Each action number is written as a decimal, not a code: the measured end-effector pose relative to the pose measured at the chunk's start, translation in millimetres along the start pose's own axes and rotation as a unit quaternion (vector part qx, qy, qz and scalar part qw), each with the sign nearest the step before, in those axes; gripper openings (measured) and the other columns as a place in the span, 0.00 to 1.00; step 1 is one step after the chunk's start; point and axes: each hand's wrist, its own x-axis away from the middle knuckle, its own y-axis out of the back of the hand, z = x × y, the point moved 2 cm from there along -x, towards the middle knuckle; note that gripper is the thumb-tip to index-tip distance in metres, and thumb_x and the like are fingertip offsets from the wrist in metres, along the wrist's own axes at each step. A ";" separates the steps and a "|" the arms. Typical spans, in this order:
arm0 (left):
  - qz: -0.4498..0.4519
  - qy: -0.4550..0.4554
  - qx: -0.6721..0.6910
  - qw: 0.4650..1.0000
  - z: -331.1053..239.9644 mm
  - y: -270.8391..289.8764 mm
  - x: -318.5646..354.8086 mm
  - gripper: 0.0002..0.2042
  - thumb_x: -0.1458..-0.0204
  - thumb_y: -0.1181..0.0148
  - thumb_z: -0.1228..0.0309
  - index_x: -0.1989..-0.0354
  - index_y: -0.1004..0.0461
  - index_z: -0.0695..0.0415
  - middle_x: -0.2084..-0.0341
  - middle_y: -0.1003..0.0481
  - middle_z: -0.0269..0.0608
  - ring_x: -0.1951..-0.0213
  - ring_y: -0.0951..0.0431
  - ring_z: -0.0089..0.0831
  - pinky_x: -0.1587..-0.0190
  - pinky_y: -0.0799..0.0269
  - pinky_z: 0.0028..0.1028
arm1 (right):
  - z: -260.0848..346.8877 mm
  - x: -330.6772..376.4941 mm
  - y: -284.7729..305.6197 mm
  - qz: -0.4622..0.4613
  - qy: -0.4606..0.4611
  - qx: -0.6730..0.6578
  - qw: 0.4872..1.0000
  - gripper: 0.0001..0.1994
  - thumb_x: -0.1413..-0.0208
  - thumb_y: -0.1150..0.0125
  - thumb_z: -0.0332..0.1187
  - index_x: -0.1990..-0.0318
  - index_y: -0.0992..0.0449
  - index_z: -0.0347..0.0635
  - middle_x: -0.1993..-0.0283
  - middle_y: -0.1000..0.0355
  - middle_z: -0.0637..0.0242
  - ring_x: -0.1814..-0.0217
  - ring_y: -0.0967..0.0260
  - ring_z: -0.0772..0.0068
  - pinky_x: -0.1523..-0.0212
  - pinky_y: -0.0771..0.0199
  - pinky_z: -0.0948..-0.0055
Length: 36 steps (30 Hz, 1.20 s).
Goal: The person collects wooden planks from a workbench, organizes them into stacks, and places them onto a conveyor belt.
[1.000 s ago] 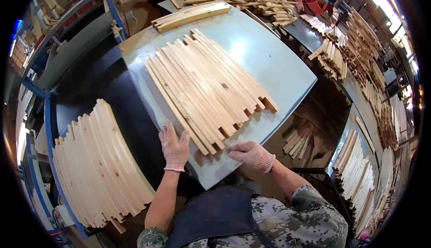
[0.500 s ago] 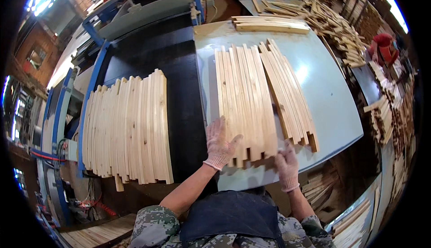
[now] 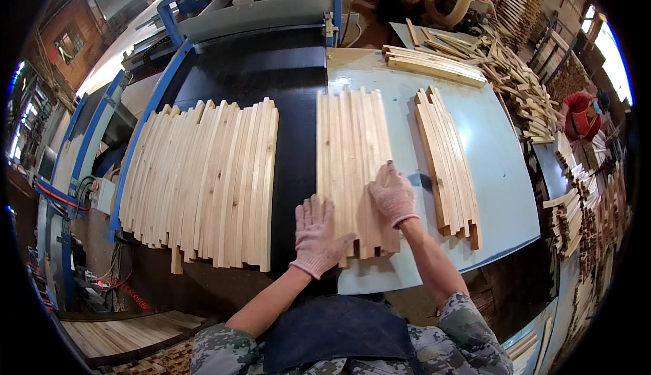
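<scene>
Shifted leftward to the edge of the black surface [image 3: 297, 144], the middle wooden strips [image 3: 352, 151] are flanked by the left hand [image 3: 319, 234], fingers extended, and the right hand [image 3: 393, 196], fingers slightly bent, neither clasping anything, and could be splayed by uneven pushing.

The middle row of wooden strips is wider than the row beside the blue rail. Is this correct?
Not quite: the head view shows the middle row of wooden strips is narrower, not wider, than the row beside the blue rail.
</scene>
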 end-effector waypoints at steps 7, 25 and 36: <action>0.019 0.056 -0.064 0.996 85.9 44.2 50.0 0.50 0.43 0.43 0.37 0.23 0.43 0.66 0.23 0.46 0.67 0.20 0.52 0.61 0.19 0.68 0.56 | 94.2 32.7 -33.9 0.142 0.036 -0.017 0.989 0.45 0.42 0.37 0.54 0.22 0.42 0.37 0.39 0.25 0.43 0.36 0.25 0.43 0.35 0.25 0.54; -0.027 0.015 -0.062 0.998 90.0 61.5 47.3 0.43 0.46 0.35 0.42 0.26 0.33 0.56 0.26 0.40 0.69 0.24 0.45 0.62 0.20 0.59 0.53 | 29.5 -22.8 -8.8 0.027 0.057 0.046 0.997 0.28 0.37 0.45 0.41 0.34 0.31 0.32 0.51 0.20 0.40 0.48 0.19 0.41 0.45 0.19 0.51; -0.044 0.001 -0.089 0.995 92.1 53.6 48.5 0.43 0.47 0.34 0.40 0.27 0.31 0.55 0.28 0.37 0.68 0.26 0.40 0.63 0.21 0.57 0.54 | -82.7 -27.9 61.2 -0.072 -0.030 0.255 0.964 0.18 0.38 0.37 0.40 0.47 0.26 0.37 0.49 0.22 0.50 0.46 0.19 0.49 0.49 0.16 0.52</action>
